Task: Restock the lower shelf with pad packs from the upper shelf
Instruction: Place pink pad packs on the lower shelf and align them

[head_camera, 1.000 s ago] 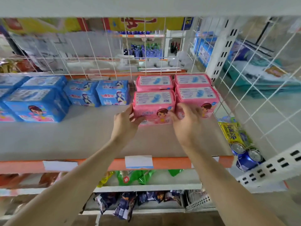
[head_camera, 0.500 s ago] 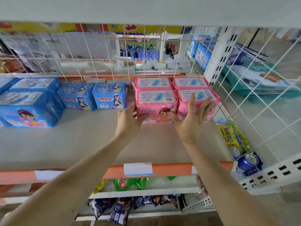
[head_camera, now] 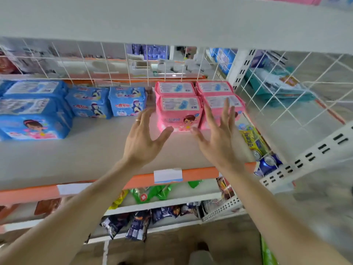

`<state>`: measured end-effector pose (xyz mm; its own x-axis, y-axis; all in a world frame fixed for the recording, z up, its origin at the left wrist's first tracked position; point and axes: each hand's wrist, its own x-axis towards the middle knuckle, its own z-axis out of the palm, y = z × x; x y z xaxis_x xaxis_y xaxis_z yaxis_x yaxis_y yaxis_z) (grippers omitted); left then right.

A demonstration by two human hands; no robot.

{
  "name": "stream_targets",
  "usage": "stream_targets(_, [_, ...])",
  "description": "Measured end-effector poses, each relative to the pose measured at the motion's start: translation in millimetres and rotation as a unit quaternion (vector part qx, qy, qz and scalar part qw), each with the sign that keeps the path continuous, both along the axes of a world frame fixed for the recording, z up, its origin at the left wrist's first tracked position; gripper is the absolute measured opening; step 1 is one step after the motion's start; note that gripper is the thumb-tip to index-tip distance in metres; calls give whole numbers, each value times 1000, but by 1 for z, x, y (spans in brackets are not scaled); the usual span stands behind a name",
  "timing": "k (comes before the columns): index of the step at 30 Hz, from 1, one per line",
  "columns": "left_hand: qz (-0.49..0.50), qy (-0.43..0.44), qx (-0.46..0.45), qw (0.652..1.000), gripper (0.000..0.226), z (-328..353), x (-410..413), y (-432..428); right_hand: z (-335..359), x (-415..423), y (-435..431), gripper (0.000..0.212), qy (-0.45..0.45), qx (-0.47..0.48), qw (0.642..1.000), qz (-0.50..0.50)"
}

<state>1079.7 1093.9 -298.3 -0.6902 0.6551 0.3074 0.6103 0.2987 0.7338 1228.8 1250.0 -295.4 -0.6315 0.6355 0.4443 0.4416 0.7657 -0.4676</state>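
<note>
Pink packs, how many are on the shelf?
4: front-left pack, front-right pack behind the right hand, back-left pack, back-right pack. More may be hidden behind.

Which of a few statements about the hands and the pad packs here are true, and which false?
1. The left hand and the right hand both have spread fingers. True.
2. The left hand grips a blue pack. False: it holds nothing; the blue packs lie further left.
3. The pink packs stand right of the blue packs on the shelf. True.
4. The right hand wears a ring. False: the ring is on the left hand.
</note>
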Motion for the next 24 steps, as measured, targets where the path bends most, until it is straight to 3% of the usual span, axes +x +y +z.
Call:
stream_targets(4, [-67,124,10,990,71,3,-1,-15,7,-1,-36,78,-13,5,1000,9])
stream_targets(8, [-146,65,27,987,67,-1,7,-24,17,10,-62,80,-14,-10,1000,-25])
stream_targets(13, [-195,122,-13,973,72,4,29,-30,27,47,-83,72,-12,44,996,-80])
stream_targets(17, [-195,158,-29,968,70,17,49,-35,34,75,-92,67,-3,34,996,-86])
stream_targets(24, [-122,208,-45,970,68,52,91,-51,55,106,-93,67,19,61,998,-7])
